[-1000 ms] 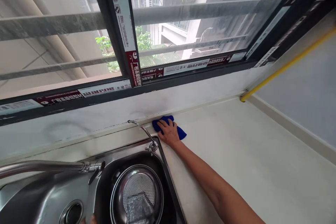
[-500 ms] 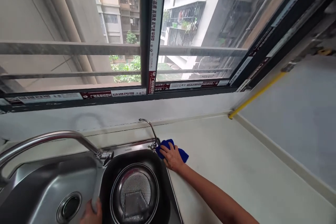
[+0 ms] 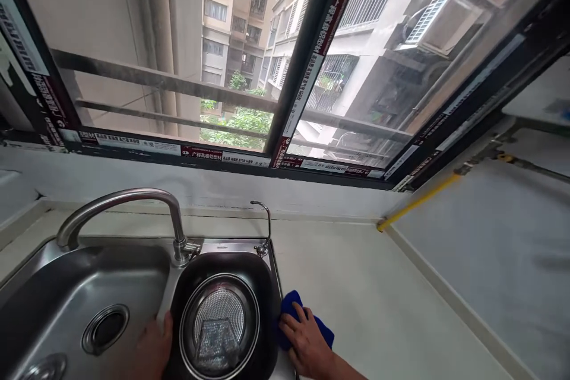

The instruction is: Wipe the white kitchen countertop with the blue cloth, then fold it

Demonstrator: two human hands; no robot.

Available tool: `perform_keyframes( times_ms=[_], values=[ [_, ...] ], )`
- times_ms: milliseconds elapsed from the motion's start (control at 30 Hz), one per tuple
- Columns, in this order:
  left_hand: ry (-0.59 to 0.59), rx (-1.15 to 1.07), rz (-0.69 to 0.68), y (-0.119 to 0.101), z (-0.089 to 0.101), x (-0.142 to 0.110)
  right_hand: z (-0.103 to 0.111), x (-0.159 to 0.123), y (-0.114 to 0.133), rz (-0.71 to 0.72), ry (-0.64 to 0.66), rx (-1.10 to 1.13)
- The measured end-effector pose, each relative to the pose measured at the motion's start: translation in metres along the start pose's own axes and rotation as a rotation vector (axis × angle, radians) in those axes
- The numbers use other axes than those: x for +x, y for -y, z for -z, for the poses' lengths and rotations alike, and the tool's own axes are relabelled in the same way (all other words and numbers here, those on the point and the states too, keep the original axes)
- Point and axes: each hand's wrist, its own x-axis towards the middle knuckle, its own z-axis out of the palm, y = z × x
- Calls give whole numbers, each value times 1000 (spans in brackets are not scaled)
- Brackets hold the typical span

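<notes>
Wiping appears under way, completed and remaining areas undeterminable: right hand (image 3: 307,339) grips blue cloth (image 3: 291,303) by the sink rim (image 3: 274,268), left hand (image 3: 154,347) at the divider (image 3: 167,292), grip unclear.

Place: a kitchen, seemingly in a flat, is showing itself.
Sink: a two-bowl steel sink (image 3: 138,288) is sitting in a pale countertop (image 3: 378,297).
Taps: a curved faucet (image 3: 119,195) is arching behind the left bowl; a slim tap (image 3: 269,222) is standing behind the right.
Bowl: a round perforated steel vessel (image 3: 221,304) is resting inside.
Pipe: a yellow pipe (image 3: 418,202) is running down to the counter.
Window: a dark-framed window (image 3: 285,124) is facing apartment blocks (image 3: 227,21).
</notes>
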Motion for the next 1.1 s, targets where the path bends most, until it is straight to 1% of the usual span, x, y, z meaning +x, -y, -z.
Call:
perform_keyframes(
  times_ms=[67,100,167,267,400,500,567,667,700,800,867,967,1033,1100],
  values=[
    [25,45,-51,1,1,-3,0,5,-11,-3,-35,-28],
    [39,59,-67,1,1,-4,3,13,-16,-27,-68,-46],
    [62,74,-69,-1,4,-7,13,37,-24,-91,-135,-78],
    [82,101,-37,-4,8,-11,32,83,-32,-159,-189,-107],
    [54,117,-27,-8,12,-15,55,140,-48,-223,-218,-123],
    [49,77,42,-9,12,-17,63,167,-61,-246,-230,-110],
    [57,52,76,-10,12,-17,63,176,-65,-266,-236,-103],
    [57,15,63,-11,11,-16,55,175,-56,-324,-254,-100],
    [51,-5,82,-11,10,-16,51,172,-50,-345,-259,-101],
    [36,-77,204,-13,10,-13,41,160,-30,-368,-253,-117],
    [32,-119,231,-14,9,-12,38,150,-21,-346,-225,-126],
    [32,-149,207,-13,9,-12,39,132,-12,-283,-155,-124],
    [14,-156,198,-12,7,-12,37,116,-8,-230,-109,-114],
    [-1,-158,172,-11,7,-12,30,97,-1,-184,-83,-92]
  ],
)
